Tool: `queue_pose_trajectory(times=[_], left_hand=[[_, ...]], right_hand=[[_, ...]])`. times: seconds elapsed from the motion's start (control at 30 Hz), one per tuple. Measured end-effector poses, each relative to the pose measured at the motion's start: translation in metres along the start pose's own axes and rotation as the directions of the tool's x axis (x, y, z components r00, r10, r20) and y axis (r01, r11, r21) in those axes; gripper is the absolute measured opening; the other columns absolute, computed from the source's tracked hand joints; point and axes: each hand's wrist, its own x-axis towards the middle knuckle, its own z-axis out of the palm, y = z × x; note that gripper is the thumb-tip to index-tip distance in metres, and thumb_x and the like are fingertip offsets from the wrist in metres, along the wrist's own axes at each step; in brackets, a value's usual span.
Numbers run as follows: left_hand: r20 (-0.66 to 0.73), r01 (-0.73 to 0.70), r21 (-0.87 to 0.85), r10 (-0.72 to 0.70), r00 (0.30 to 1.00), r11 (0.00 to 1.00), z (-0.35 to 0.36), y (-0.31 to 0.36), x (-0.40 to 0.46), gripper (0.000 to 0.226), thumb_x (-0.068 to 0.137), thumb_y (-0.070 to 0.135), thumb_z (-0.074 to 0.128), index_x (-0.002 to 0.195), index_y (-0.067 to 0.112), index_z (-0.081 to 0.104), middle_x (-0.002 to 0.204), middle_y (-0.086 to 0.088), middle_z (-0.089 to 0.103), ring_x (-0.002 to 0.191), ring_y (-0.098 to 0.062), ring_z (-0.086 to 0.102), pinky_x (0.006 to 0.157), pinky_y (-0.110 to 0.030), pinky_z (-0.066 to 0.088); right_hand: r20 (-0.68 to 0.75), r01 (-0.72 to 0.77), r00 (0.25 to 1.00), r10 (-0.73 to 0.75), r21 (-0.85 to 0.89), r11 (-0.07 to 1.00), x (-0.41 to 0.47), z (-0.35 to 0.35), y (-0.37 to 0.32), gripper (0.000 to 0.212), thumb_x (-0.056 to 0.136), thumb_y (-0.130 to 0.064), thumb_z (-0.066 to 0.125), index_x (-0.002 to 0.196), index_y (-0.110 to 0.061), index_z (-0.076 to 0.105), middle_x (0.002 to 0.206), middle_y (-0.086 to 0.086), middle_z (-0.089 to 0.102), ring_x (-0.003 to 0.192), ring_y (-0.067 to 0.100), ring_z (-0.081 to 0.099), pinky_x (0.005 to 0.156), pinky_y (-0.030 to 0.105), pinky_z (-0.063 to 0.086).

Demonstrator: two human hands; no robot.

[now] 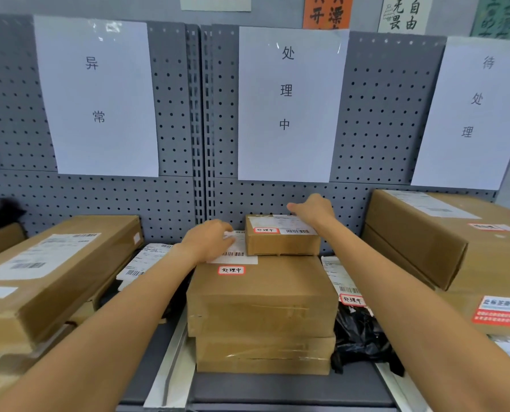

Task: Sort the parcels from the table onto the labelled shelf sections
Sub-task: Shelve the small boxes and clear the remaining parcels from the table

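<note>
A person's two bare forearms reach into the middle section of a grey pegboard shelf [173,93]; a small parcel [282,237] sits atop a stack of two larger brown parcels [261,304], toward the stack's 1 o'clock corner and close to the pegboard back; the right hand [313,211] rests over the small parcel's far right corner, fingers bent down across its white shipping label, though whether they actually grip the box cannot be told; the left hand [210,237] lies with fingers fairly straight on the white label of the upper large parcel, just beside the small parcel at its 9 o'clock. Red-bordered stickers [231,270] mark both the small parcel and the box beneath it. Above, at 12 o'clock, a white paper sign [289,105] hangs on the pegboard; a second sign [95,96] hangs at 10 o'clock and a third [473,114] at 2 o'clock. A long brown carton [54,272] lies at 9 o'clock in the left section; a large carton [444,233] rests at 3 o'clock in the right section; a black plastic mailer [359,328] with a white label lies touching the stack's right side.
</note>
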Motion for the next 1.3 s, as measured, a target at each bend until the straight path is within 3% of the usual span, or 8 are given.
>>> queue_pose_trajectory(times=[0.1,0.2,0.33,0.6,0.77,1.03,1.2,1.3], left_hand=[[-0.057,0.034,0.026,-0.033,0.998,0.999,-0.025,-0.007,-0.009,0.042,0.096,0.033,0.049,0.134,0.014,0.052,0.137,-0.007,0.053,0.122,-0.024,0.05,0.097,-0.039,0.045],[-0.099,0.057,0.092,-0.048,0.994,0.994,-0.052,-0.018,-0.027,0.039,0.097,0.03,0.048,0.129,0.008,0.053,0.131,-0.011,0.056,0.115,-0.029,0.053,0.091,-0.039,0.047],[-0.156,0.139,0.195,-0.109,0.982,0.971,-0.081,-0.043,-0.073,0.041,0.097,0.031,0.047,0.129,0.006,0.051,0.132,-0.013,0.053,0.121,-0.03,0.049,0.096,-0.043,0.045],[-0.21,0.342,0.328,-0.285,0.935,0.881,-0.129,-0.124,-0.221,0.046,0.096,0.033,0.048,0.135,0.008,0.045,0.132,-0.012,0.051,0.121,-0.03,0.046,0.095,-0.042,0.044],[-0.246,0.488,0.34,-0.425,0.871,0.804,-0.155,-0.173,-0.339,0.039,0.093,0.027,0.051,0.127,0.009,0.051,0.127,-0.014,0.054,0.115,-0.032,0.051,0.086,-0.042,0.046],[-0.237,0.705,0.34,-0.668,0.705,0.623,-0.179,-0.234,-0.535,0.041,0.095,0.024,0.051,0.132,0.007,0.046,0.132,-0.013,0.049,0.122,-0.033,0.045,0.093,-0.043,0.043],[-0.277,0.819,0.338,-0.783,0.557,0.463,-0.191,-0.254,-0.642,0.039,0.094,0.025,0.052,0.128,0.006,0.049,0.126,-0.014,0.052,0.118,-0.033,0.047,0.087,-0.042,0.044],[-0.29,0.874,0.326,-0.842,0.456,0.361,-0.195,-0.265,-0.7,0.041,0.093,0.029,0.053,0.129,0.009,0.049,0.127,-0.012,0.053,0.117,-0.032,0.049,0.086,-0.041,0.045]], right_hand=[[-0.016,0.179,0.983,-0.183,-0.127,0.976,-0.018,-0.002,-0.022,0.038,0.092,-0.028,0.06,0.063,-0.011,0.042,0.061,0.001,0.044,0.057,0.016,0.042,0.049,0.025,0.033],[0.052,0.332,0.942,-0.331,-0.285,0.899,-0.041,0.006,-0.048,0.029,0.094,-0.03,0.056,0.104,-0.003,0.057,0.104,0.01,0.056,0.102,0.028,0.052,0.077,0.035,0.047],[0.143,0.51,0.853,-0.502,-0.431,0.744,-0.079,0.03,-0.083,0.043,0.096,-0.029,0.053,0.131,-0.004,0.048,0.133,0.014,0.049,0.125,0.031,0.041,0.096,0.039,0.043],[0.281,0.767,0.618,-0.734,-0.42,0.485,-0.188,0.103,-0.171,0.05,0.096,-0.033,0.052,0.138,-0.008,0.043,0.138,0.011,0.049,0.128,0.028,0.042,0.099,0.039,0.037],[0.303,0.864,0.485,-0.82,-0.309,0.397,-0.279,0.157,-0.232,0.046,0.094,-0.031,0.054,0.135,-0.011,0.047,0.135,0.008,0.052,0.124,0.026,0.044,0.096,0.037,0.039],[0.391,0.97,0.244,-0.887,-0.118,0.215,-0.444,0.237,-0.312,0.038,0.092,-0.027,0.055,0.124,-0.006,0.053,0.128,0.012,0.055,0.118,0.031,0.048,0.084,0.038,0.041],[0.416,0.995,0.066,-0.907,0.047,0.094,-0.532,0.278,-0.357,0.044,0.091,-0.027,0.057,0.13,-0.007,0.05,0.129,0.011,0.054,0.119,0.03,0.048,0.094,0.039,0.042],[0.403,0.992,-0.03,-0.915,0.126,0.023,-0.58,0.301,-0.379,0.041,0.091,-0.029,0.057,0.126,-0.009,0.052,0.125,0.01,0.055,0.117,0.029,0.048,0.088,0.037,0.039]])
